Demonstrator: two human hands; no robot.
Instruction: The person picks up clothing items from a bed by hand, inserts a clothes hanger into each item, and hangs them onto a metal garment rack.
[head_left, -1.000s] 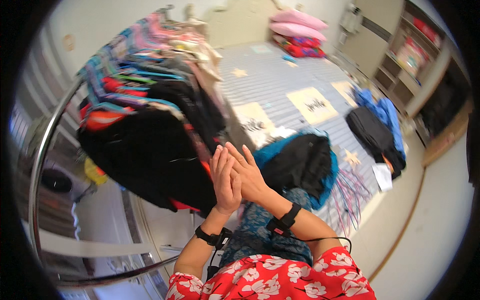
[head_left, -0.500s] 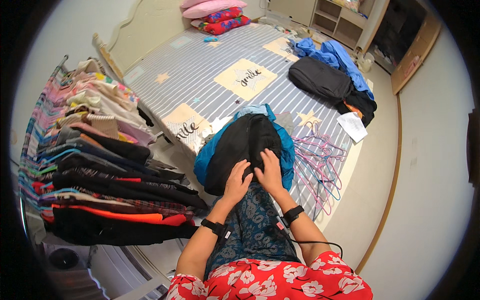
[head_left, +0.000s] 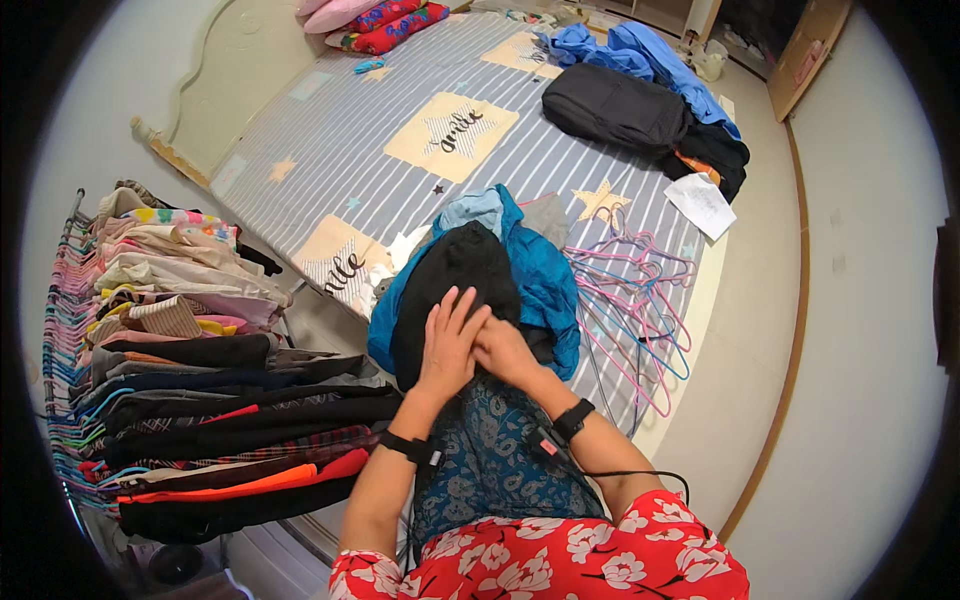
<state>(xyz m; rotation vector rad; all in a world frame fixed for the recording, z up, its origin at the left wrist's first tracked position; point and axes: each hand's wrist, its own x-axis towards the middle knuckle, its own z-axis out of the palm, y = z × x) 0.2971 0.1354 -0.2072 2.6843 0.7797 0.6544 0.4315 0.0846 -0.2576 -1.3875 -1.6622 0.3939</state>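
Note:
A black garment [head_left: 455,265], its exact kind unclear, lies bunched in front of me on top of a blue jacket [head_left: 545,280]. My left hand [head_left: 448,345] rests on the black cloth with its fingers stretched out. Right beside it, my right hand [head_left: 505,350] has its fingers curled in on the same cloth; their tips are partly hidden against the left hand. A lighter blue cloth [head_left: 472,210] shows at the far side of the pile.
Several loose hangers [head_left: 640,290] lie on the bed right of the pile. A black backpack [head_left: 615,108], blue clothes [head_left: 640,50] and a white paper [head_left: 700,206] are farther right. A rack of hung clothes [head_left: 220,390] stands at left; pillows [head_left: 385,25] lie at the back.
My right hand has moved left and its fingers have curled in next to my left hand. The black garment is now narrower and gathered leftward, baring more blue jacket. The view has shifted.

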